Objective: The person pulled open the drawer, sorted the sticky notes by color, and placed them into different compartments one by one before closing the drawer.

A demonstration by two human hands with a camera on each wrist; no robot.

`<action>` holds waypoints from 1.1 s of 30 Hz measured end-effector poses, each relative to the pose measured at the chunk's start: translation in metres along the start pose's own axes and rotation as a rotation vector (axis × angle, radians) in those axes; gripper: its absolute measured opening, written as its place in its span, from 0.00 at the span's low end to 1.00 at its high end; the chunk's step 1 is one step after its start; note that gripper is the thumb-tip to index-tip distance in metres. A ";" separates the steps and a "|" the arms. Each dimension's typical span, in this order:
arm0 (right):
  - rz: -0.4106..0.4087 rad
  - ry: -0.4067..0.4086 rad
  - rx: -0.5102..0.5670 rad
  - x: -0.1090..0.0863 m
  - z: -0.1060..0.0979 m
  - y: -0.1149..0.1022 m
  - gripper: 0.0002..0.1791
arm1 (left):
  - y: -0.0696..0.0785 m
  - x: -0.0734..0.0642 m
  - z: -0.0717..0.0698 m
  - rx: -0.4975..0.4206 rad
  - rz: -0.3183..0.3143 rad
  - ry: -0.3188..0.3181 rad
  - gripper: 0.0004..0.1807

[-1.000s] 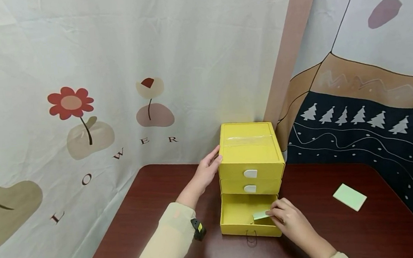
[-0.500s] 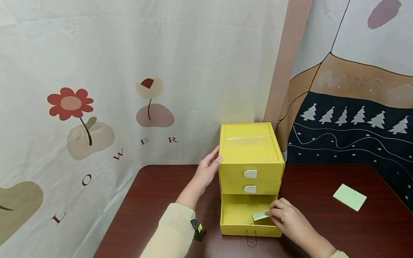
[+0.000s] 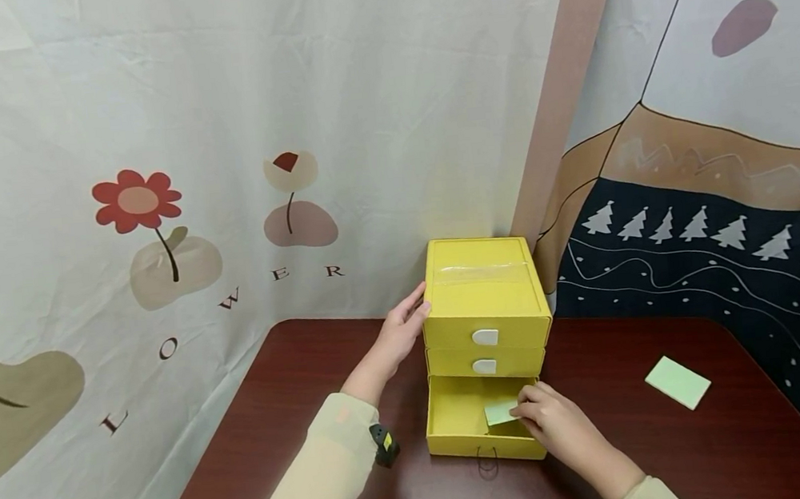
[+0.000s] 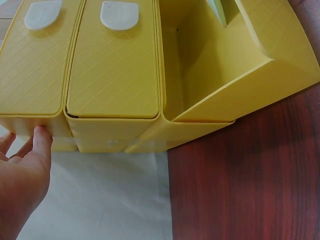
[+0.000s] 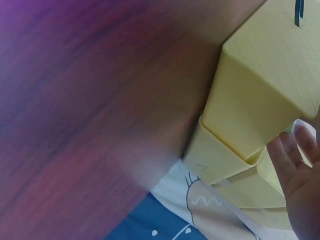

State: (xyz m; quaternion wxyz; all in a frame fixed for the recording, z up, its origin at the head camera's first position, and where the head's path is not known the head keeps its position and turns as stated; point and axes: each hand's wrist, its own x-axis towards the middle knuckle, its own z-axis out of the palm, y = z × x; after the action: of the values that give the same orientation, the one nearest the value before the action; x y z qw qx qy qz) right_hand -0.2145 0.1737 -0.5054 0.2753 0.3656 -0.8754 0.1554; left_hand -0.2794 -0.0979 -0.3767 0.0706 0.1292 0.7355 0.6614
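Observation:
A yellow three-drawer box [image 3: 487,289] stands on the table, its bottom drawer [image 3: 455,443] pulled out. My left hand [image 3: 402,326] rests against the box's left side near the top, fingertips touching the wall. The left wrist view shows that hand [image 4: 27,170] at the side of the top drawer. Over the open drawer, my right hand [image 3: 554,419] pinches a pale green sticky note pad [image 3: 500,413] between thumb and fingers. A corner of the pad [image 4: 217,11] shows inside the drawer in the left wrist view. In the right wrist view, the drawer wall partly hides the right fingers [image 5: 306,145].
A second pale green note pad [image 3: 677,382] lies on the dark red table [image 3: 644,451] to the right. White tabs [image 3: 485,337] mark the two closed drawers. A dark loop [image 3: 488,458] hangs on the open drawer's front. A printed cloth [image 3: 373,123] hangs behind.
My right hand has shifted slightly left and inward with the note pad, which now shows more of its flat face. The left hand stays in place.

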 end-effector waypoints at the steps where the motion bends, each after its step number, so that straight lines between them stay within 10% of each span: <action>1: 0.006 -0.012 -0.003 0.001 0.000 0.000 0.12 | 0.000 0.000 0.000 0.002 0.000 -0.001 0.30; 33: -0.021 -0.095 -0.041 0.007 0.000 0.001 0.11 | -0.028 0.018 -0.001 0.011 0.034 0.065 0.29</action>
State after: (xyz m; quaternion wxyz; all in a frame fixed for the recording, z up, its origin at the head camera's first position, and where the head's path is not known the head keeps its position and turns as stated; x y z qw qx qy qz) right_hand -0.2194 0.1699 -0.5014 0.2425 0.3759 -0.8866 0.1173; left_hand -0.2992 -0.0963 -0.4028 0.0349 0.1205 0.7386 0.6624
